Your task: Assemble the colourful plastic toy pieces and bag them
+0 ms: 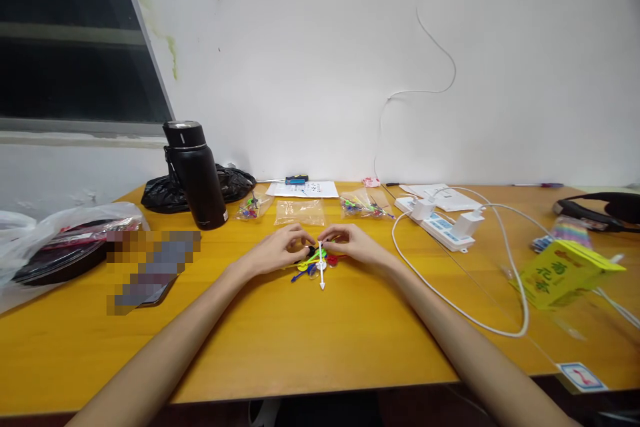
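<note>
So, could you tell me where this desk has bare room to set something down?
Bare: the desk along the near edge between the forearms, and between the flask and the left hand. Crowded: small bags at the back, power strip and cable on the right.

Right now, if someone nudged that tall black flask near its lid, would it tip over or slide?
Probably tip: the flask stands upright, tall over a narrow base. Pushed low, it would more likely slide, since the table looks smooth. It seems rigid, so possibly heavy for its size.
</note>
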Demonstrator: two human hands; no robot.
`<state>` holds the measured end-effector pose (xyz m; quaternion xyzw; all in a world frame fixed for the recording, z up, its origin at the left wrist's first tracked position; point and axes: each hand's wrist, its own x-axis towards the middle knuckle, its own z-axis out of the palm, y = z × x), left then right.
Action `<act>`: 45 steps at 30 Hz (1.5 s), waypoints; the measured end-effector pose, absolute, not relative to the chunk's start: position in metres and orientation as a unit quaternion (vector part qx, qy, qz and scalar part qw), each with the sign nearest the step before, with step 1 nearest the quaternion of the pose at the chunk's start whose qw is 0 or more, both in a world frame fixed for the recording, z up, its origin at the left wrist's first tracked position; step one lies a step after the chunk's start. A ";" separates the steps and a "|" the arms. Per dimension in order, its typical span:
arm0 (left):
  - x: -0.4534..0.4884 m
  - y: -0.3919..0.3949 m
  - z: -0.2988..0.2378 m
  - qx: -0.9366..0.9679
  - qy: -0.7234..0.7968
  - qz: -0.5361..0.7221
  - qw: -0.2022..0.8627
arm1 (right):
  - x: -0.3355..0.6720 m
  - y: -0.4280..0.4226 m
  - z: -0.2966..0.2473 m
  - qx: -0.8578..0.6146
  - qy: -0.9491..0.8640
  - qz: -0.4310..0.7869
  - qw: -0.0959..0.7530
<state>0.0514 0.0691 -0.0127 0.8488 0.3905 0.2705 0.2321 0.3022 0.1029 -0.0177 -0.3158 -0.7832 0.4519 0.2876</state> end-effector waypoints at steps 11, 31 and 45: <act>0.053 0.069 -0.014 0.843 0.383 0.261 0.272 | 0.301 0.095 -0.012 -0.323 -0.790 0.453 0.257; 0.049 0.092 -0.029 0.637 0.462 0.453 0.419 | 0.297 0.090 -0.011 -0.306 -0.824 0.424 0.216; 0.065 0.079 -0.020 0.602 0.355 0.449 0.557 | 0.283 0.079 0.001 -0.263 -0.852 0.226 0.392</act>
